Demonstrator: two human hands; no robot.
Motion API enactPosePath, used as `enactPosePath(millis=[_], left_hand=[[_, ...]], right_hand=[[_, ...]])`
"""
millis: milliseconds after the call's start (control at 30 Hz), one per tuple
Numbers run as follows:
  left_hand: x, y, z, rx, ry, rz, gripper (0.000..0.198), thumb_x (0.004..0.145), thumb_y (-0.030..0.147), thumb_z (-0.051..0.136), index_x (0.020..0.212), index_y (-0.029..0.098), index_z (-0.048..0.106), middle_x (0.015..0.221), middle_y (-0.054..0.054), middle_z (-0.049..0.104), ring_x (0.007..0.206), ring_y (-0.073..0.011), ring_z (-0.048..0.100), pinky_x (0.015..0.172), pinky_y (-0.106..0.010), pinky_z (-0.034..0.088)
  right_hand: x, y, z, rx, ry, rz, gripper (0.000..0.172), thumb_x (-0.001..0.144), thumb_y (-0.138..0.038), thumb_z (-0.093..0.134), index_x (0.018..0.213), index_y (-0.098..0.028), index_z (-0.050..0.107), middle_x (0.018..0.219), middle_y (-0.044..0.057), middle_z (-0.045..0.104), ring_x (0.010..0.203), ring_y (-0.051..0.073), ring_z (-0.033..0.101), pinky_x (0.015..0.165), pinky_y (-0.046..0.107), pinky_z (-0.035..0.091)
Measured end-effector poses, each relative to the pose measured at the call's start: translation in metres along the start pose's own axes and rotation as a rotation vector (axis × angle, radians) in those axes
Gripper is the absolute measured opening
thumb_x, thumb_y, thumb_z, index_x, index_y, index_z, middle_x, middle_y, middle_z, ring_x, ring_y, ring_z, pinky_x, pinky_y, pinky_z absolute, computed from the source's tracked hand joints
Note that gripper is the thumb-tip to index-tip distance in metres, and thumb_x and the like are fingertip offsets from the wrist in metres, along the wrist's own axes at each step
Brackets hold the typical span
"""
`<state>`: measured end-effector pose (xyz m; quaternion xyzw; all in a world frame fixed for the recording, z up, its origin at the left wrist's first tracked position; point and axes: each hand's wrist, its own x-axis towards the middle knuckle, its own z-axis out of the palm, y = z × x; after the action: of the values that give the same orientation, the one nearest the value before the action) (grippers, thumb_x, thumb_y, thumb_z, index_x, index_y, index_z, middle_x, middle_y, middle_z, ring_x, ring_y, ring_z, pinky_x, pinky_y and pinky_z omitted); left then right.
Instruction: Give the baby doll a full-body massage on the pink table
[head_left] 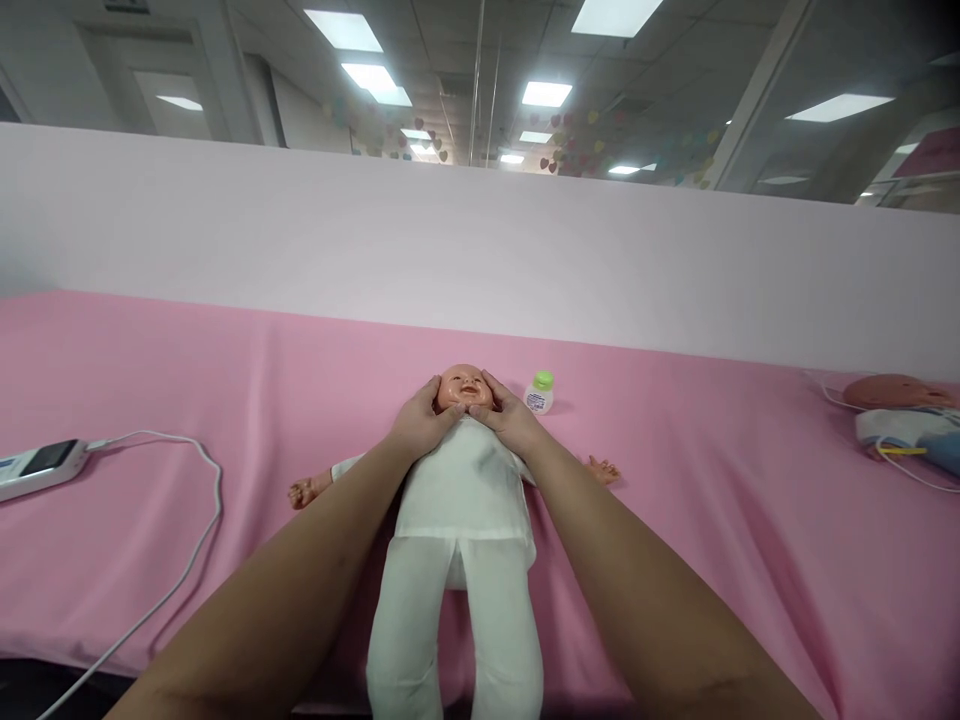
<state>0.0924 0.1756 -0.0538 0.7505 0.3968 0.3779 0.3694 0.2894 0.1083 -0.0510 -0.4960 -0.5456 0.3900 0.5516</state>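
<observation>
A baby doll (463, 490) in a white top and white trousers lies on its back on the pink cloth, head away from me and arms spread out. My left hand (421, 418) cups the left side of its head, thumb at the chin. On the other side my right hand (514, 415) cups the cheek, its thumb also by the chin. Between them the doll's face (465, 386) points up. Just right of my right hand stands a small white bottle (538, 396) with a green cap.
Pink cloth (300, 380) covers the table, with a low white wall (450, 250) behind it and glass above. A white handheld device (45, 468) with a screen and cable (214, 510) lies at left. Another doll (892, 390) with tubing lies at the far right.
</observation>
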Motion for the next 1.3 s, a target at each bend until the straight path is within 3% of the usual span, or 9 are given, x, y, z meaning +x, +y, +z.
enactPosePath(millis=[133,300,467,633,733,900,1133,1300], left_hand=[[0.001,-0.001,-0.001,-0.139,-0.006,-0.040,0.087,0.088,0.055,0.070,0.160,0.015,0.042,0.159,-0.014,0.051,0.146,-0.0345,0.048,0.120,-0.042,0.040],[0.004,-0.006,0.002,-0.280,0.004,-0.047,0.087,0.087,0.051,0.072,0.160,0.014,0.041,0.159,-0.014,0.052,0.147,-0.0329,0.047,0.121,-0.042,0.038],[0.008,-0.012,0.005,-0.409,0.019,-0.056,0.078,0.093,0.054,0.064,0.158,0.014,0.045,0.159,-0.014,0.051,0.147,-0.0307,0.049,0.120,-0.043,0.041],[0.004,-0.001,0.001,-0.179,0.034,-0.041,0.082,0.087,0.064,0.068,0.153,0.019,0.052,0.157,-0.011,0.054,0.146,-0.0354,0.049,0.120,-0.044,0.040],[-0.001,0.008,-0.001,-0.041,0.018,-0.006,0.085,0.080,0.066,0.075,0.150,0.022,0.055,0.146,-0.010,0.065,0.134,-0.0380,0.060,0.112,-0.044,0.048],[-0.004,0.010,-0.001,-0.049,-0.021,0.056,0.077,0.082,0.062,0.075,0.146,0.023,0.059,0.133,-0.008,0.073,0.121,-0.0353,0.068,0.104,-0.042,0.054],[0.005,-0.009,0.005,-0.196,0.004,-0.062,0.097,0.084,0.051,0.077,0.164,0.017,0.034,0.159,-0.014,0.051,0.145,-0.0343,0.050,0.119,-0.041,0.041],[0.009,-0.020,0.008,-0.283,0.019,-0.057,0.088,0.092,0.048,0.067,0.164,0.013,0.032,0.165,-0.014,0.042,0.152,-0.0306,0.041,0.123,-0.038,0.035]], right_hand=[[-0.003,-0.003,-0.005,0.070,-0.054,0.005,0.086,0.084,-0.054,0.081,0.158,-0.036,0.042,0.160,0.000,0.049,0.146,0.026,0.049,0.124,0.046,0.038],[-0.004,0.001,-0.009,0.292,-0.136,0.090,0.078,0.090,-0.054,0.075,0.158,-0.037,0.042,0.151,0.001,0.060,0.132,0.028,0.063,0.117,0.050,0.048],[-0.001,0.006,-0.006,0.339,-0.070,0.064,0.075,0.091,-0.053,0.072,0.157,-0.031,0.046,0.153,0.004,0.058,0.133,0.029,0.062,0.117,0.048,0.049],[-0.003,-0.002,0.000,0.132,-0.012,0.020,0.076,0.089,-0.060,0.072,0.155,-0.031,0.049,0.156,0.004,0.055,0.141,0.028,0.055,0.120,0.047,0.045],[-0.003,-0.002,0.003,0.005,0.034,-0.025,0.090,0.078,-0.054,0.086,0.155,-0.030,0.047,0.159,0.006,0.051,0.145,0.028,0.050,0.123,0.046,0.040],[0.001,0.003,0.009,0.018,0.092,-0.014,0.096,0.070,-0.046,0.093,0.153,-0.028,0.048,0.154,0.009,0.056,0.141,0.028,0.054,0.121,0.045,0.043],[0.006,0.014,0.003,0.107,0.022,-0.016,0.091,0.076,-0.043,0.088,0.155,-0.029,0.047,0.157,0.008,0.053,0.142,0.027,0.053,0.120,0.044,0.043],[0.011,0.021,-0.004,0.206,-0.044,-0.006,0.083,0.080,-0.049,0.086,0.153,-0.033,0.051,0.160,0.002,0.051,0.145,0.026,0.050,0.122,0.043,0.041]])
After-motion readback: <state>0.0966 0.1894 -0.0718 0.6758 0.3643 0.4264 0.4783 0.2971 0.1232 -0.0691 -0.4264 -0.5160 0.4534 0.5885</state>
